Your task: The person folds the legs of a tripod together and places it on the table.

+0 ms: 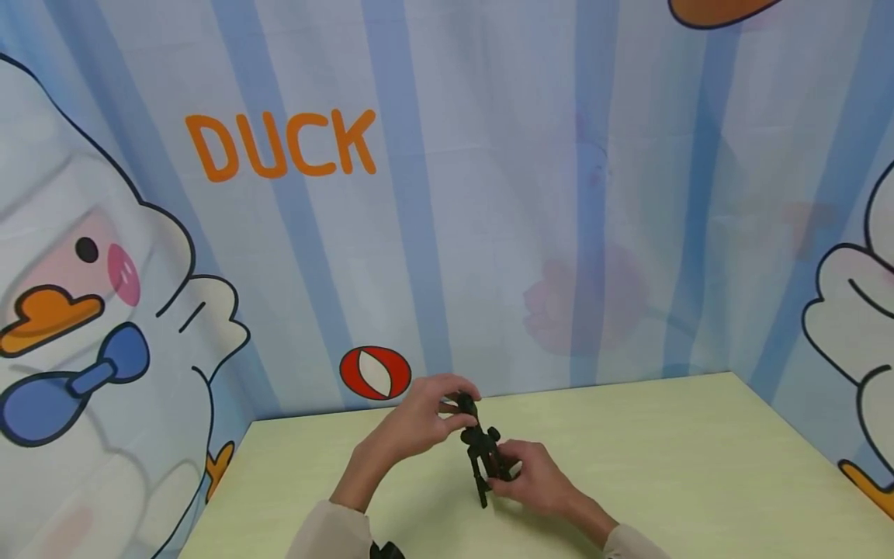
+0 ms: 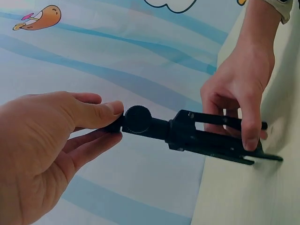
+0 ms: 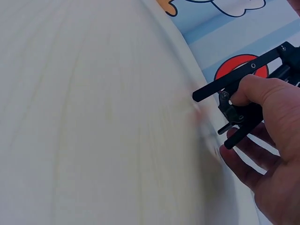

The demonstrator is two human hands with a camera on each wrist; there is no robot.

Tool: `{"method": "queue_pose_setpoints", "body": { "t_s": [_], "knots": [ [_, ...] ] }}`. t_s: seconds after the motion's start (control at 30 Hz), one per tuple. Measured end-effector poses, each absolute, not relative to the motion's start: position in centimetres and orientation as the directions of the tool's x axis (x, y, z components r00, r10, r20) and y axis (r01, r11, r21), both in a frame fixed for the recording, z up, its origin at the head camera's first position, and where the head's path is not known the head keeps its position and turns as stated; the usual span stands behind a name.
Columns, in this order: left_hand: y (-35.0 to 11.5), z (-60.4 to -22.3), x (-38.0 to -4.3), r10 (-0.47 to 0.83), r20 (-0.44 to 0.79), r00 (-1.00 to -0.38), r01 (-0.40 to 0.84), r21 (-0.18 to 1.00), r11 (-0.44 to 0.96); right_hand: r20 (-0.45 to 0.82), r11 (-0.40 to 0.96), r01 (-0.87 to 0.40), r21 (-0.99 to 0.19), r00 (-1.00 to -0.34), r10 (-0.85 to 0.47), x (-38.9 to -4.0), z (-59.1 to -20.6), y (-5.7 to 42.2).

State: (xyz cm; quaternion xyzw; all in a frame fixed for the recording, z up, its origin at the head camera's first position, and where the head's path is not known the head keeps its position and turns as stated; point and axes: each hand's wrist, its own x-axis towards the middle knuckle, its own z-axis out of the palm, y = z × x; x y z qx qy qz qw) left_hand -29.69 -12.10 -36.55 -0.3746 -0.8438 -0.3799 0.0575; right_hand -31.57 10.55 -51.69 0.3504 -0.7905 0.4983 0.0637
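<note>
A small black tripod [image 1: 480,442] with folding legs and a round knob stands roughly upright over the table, tilted a little. My left hand [image 1: 417,419] pinches its top end between thumb and fingers; in the left wrist view the thumb of that hand [image 2: 42,136] lies just beside the knob [image 2: 138,119]. Lower down, my right hand [image 1: 536,475] grips the legs, its thumb pressed against them. From the right wrist, a straight tripod leg [image 3: 241,74] sticks out past the thumb of this hand [image 3: 286,122], with the other fingers under the legs.
The pale yellow table [image 1: 698,450] spreads out beneath both hands. Behind it hangs a blue-striped curtain [image 1: 489,194] with printed ducks and orange lettering, meeting the table's back edge. A black object [image 1: 386,550] shows by the left sleeve [image 1: 331,536].
</note>
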Motion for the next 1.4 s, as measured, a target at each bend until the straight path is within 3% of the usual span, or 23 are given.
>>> {"method": "queue_pose_setpoints", "body": {
  "t_s": [0.3, 0.47, 0.73, 1.13, 1.4],
  "knots": [
    [-13.6, -36.9, -29.5, 0.538, 0.388, -0.749, 0.63, 0.668, 0.396, 0.422, 0.203, -0.547, -0.812, -0.791, -0.444, -32.2, -50.7, 12.9],
    [-14.7, -37.4, -29.5, 0.503, 0.391, -0.771, 0.605, 0.695, 0.388, 0.465, 0.208, -0.577, -0.79, -0.785, -0.41, -32.5, -49.6, 14.5],
    [-16.1, -38.9, -29.8, 0.444, 0.337, -0.83, 0.537, 0.696, 0.475, 0.478, 0.198, -0.567, -0.8, -0.801, -0.361, -33.1, -48.1, 16.2],
    [-16.9, -42.3, -30.8, 0.433, 0.3, -0.85, 0.509, 0.681, 0.527, 0.462, 0.184, -0.542, -0.82, -0.816, -0.347, -33.5, -47.0, 16.7],
    [-17.1, -45.4, -31.3, 0.445, 0.307, -0.842, 0.526, 0.653, 0.545, 0.456, 0.217, -0.573, -0.791, -0.787, -0.416, -33.8, -47.8, 16.7]
  ]
}}
